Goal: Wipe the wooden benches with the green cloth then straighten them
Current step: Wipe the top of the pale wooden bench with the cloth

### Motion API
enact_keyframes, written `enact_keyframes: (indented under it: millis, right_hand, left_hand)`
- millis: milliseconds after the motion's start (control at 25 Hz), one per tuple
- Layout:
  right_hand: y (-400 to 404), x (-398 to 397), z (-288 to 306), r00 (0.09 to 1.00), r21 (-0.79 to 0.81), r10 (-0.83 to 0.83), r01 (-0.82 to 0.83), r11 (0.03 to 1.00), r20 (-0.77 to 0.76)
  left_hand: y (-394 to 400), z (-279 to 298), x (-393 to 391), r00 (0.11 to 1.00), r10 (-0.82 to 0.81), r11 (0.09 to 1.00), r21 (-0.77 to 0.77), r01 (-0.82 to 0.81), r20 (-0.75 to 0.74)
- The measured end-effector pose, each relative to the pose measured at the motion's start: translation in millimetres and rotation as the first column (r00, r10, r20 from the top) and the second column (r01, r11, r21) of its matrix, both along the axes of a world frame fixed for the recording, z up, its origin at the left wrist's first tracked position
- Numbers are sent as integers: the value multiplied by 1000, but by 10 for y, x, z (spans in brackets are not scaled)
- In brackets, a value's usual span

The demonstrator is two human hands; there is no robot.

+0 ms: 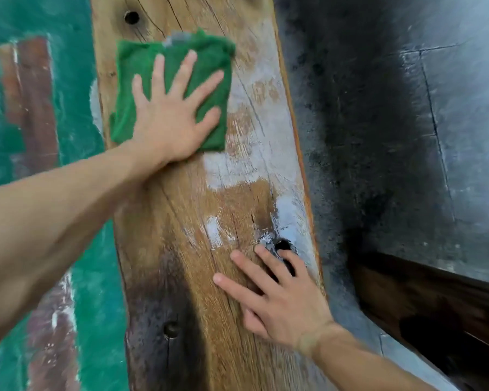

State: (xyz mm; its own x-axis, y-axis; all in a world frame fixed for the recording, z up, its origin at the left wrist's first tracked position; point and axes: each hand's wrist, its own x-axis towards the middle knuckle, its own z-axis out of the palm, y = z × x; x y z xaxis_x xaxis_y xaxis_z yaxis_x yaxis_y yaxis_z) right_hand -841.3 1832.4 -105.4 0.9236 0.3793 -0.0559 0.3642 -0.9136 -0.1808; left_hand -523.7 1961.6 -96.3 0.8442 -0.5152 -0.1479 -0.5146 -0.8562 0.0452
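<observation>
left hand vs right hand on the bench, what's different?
The left hand lies flat on the green cloth, pressing it to the wooden bench; the right hand rests on bare wood. The left hand is farther up the plank, the right hand nearer the camera, fingertips beside a dark hole. The left hand's fingers are spread wider. Both are open, palms down.
</observation>
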Motion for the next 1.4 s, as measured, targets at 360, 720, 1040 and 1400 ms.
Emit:
enact_keyframes:
  millis: [360,720,1040,1400]
  right_hand:
    - [4,7,-17,999,24,7,-8,1000,47]
    - [24,8,-7,989,94,-17,4,996,144]
    - [-14,-91,112,861,467,-482,365,806,160]
    - [-116,673,336,734,514,-676,554,655,70]
  left_hand:
    - [143,-12,-834,700,-714,700,16,714,23]
    - [-855,-72,-1034,960,-281,959,-26,281,7]
    - [231,61,-3026,901,-425,898,89,432,-88]
    - [-446,-21,-1705,979,-202,976,79,203,-25]
